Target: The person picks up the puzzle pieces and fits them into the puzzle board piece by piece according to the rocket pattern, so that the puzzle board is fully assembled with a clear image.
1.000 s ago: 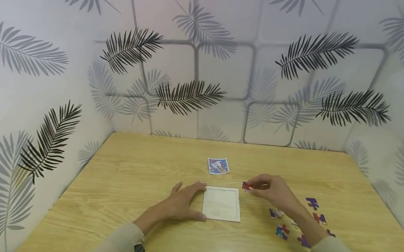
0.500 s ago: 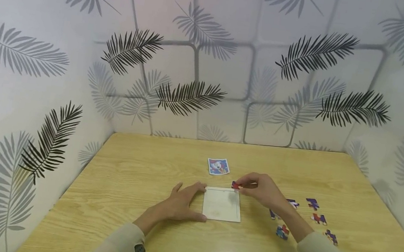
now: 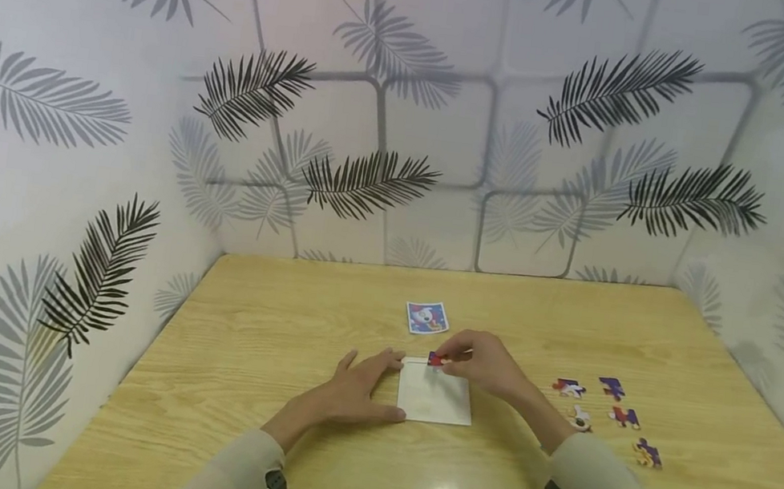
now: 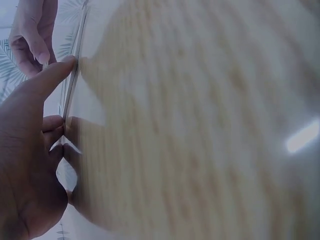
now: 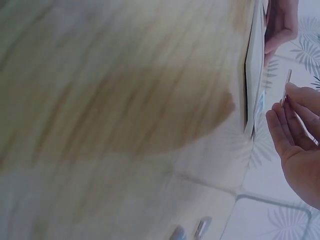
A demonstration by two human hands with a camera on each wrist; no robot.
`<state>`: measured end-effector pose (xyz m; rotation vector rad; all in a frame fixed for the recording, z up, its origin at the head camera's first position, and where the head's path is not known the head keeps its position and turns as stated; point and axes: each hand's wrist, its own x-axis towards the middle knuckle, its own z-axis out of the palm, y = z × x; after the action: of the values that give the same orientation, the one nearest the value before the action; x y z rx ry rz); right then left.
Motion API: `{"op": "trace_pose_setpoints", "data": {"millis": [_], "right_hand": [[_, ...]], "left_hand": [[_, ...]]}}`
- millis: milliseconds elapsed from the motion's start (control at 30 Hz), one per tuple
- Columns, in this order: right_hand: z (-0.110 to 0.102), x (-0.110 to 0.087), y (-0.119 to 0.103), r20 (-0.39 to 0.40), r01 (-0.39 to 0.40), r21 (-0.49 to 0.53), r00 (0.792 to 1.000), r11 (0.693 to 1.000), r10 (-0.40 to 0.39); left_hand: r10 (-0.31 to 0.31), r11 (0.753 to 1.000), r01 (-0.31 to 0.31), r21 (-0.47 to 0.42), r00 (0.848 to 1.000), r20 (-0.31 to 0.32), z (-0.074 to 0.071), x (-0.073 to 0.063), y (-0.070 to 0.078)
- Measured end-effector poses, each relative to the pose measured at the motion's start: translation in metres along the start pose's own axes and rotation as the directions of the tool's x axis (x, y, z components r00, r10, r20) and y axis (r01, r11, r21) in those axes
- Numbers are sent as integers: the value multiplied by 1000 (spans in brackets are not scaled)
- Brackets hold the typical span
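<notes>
A white square puzzle tray (image 3: 434, 399) lies flat on the wooden table. My left hand (image 3: 354, 389) rests at its left side, thumb at the near corner and fingertips at the far one, spread apart. In my right hand (image 3: 483, 364) a red and purple jigsaw piece (image 3: 434, 359) is pinched between thumb and fingers, over the tray's far edge. The right wrist view shows that piece (image 5: 286, 87) edge-on, above the tray (image 5: 255, 65). Behind the tray lies a small square picture card (image 3: 427, 318) with a white cartoon figure on blue.
Several loose jigsaw pieces lie to the right of the tray, among them a purple one (image 3: 612, 388), a red and purple one (image 3: 625, 417) and a yellow and purple one (image 3: 648, 453). My right forearm hides part of that area. A leaf-patterned wall (image 3: 430, 225) stands behind the table.
My right hand has carried the jigsaw piece leftward, from beside the tray's far right corner to over its far edge. My left hand stays at the tray's left side.
</notes>
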<state>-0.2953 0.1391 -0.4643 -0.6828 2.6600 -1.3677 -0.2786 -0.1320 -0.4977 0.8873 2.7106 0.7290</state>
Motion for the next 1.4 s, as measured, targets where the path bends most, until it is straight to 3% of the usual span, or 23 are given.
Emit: {"op": "trace_pose_setpoints", "data": {"millis": [267,667,967,1233,1400], "right_hand": [[18,12,-4,19,3,-9,1000,1000,-3],[35,20,-7,32,51,-156,998,986,-47],[41,25,-13,34,122,-269,993,955,-117],[43,26,-16,36,84,-259,996,962,-77],[42,26,-13,53,113,-234,993,966,-103]], "left_hand": [[20,1000,-20,0,1000,8,-2,-1,-1],[22,999,-21,-28,1000,8,-3,-2,0],[26,999,-26,-30,1000,12,-4,-3,-2],[34,999,-34,-20,999,14,-4,-1,-1],[22,1000,-22,-21,999,23,-4,0,-2]]}}
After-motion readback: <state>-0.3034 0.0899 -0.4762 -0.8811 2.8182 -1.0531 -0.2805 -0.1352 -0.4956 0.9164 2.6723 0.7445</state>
